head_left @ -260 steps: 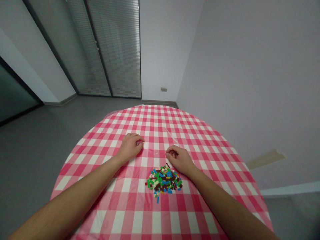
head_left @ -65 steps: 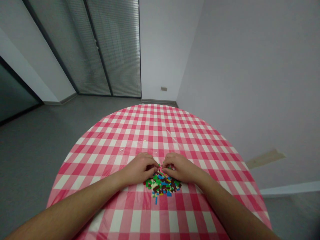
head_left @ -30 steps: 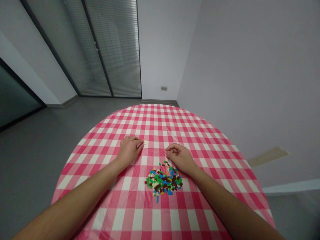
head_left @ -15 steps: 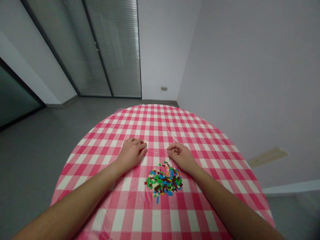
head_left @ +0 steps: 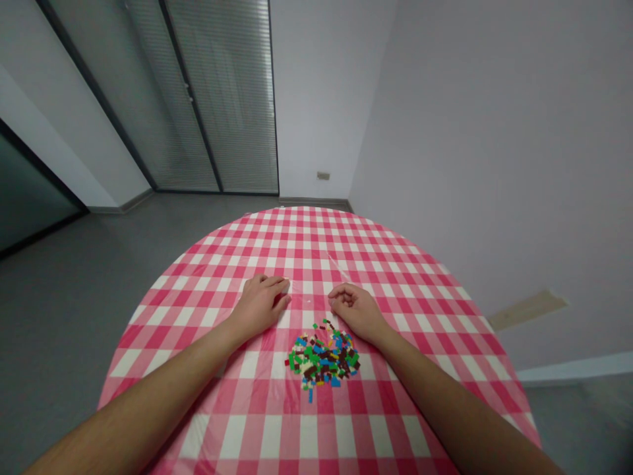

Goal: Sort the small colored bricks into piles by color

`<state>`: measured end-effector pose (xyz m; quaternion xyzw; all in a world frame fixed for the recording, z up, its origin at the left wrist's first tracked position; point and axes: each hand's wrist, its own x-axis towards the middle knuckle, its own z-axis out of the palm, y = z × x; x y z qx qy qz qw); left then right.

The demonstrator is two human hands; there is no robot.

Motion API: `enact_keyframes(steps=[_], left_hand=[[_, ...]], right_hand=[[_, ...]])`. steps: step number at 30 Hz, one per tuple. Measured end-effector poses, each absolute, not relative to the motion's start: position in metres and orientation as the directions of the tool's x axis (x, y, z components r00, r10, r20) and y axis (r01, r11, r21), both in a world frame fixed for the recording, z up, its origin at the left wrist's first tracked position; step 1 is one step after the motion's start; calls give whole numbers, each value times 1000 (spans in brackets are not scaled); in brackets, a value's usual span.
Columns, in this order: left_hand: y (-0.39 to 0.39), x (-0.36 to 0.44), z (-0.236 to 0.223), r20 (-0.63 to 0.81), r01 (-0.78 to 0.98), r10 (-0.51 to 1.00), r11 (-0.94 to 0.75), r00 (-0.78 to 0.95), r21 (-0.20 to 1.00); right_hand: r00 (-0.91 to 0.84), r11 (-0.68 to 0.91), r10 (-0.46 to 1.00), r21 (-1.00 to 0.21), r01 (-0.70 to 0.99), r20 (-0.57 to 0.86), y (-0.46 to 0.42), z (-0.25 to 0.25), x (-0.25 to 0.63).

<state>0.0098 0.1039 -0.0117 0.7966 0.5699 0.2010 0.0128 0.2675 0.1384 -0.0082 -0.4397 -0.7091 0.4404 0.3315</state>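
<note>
On a round table covered by one pink-and-white checked tablecloth [head_left: 316,237], two bare forearms reach in from the bottom corners, ending in two hands. The left hand [head_left: 258,305] lies flat and palm down, its fingers together and spread wide of nothing; no object shows in it. The right hand [head_left: 357,311] rests curled loosely, its fingers folded toward the palm, and the pictures do not show whether it holds anything small.

One heap of small plastic bricks [head_left: 322,359] lies on the cloth, below and between the two hands, just beside the right hand and a little farther from the left. It holds many dozens of pieces, too small and too many to count exactly, in green, blue, dark brown, cream, yellow and red. One blue brick [head_left: 310,396] sits apart, just below the heap.

Beyond the table are one gray floor [head_left: 84,316], two tall glass panels with blinds [head_left: 222,99], and one small wall socket plate [head_left: 323,176].
</note>
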Motion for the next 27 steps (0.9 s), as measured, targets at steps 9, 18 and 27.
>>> enact_keyframes(steps=[9, 18, 27], left_hand=[[103, 12, -11, 327, 903, 909, -348, 259, 252], [95, 16, -3, 342, 843, 879, -440, 333, 310], [75, 26, 16, 231, 595, 770, -616, 595, 516]], right_hand=[[-427, 243, 901, -905, 348, 77, 136, -6, 267], [-597, 418, 797, -797, 435, 92, 126, 3, 264], [-643, 527, 758, -682, 507, 107, 133, 15, 275]])
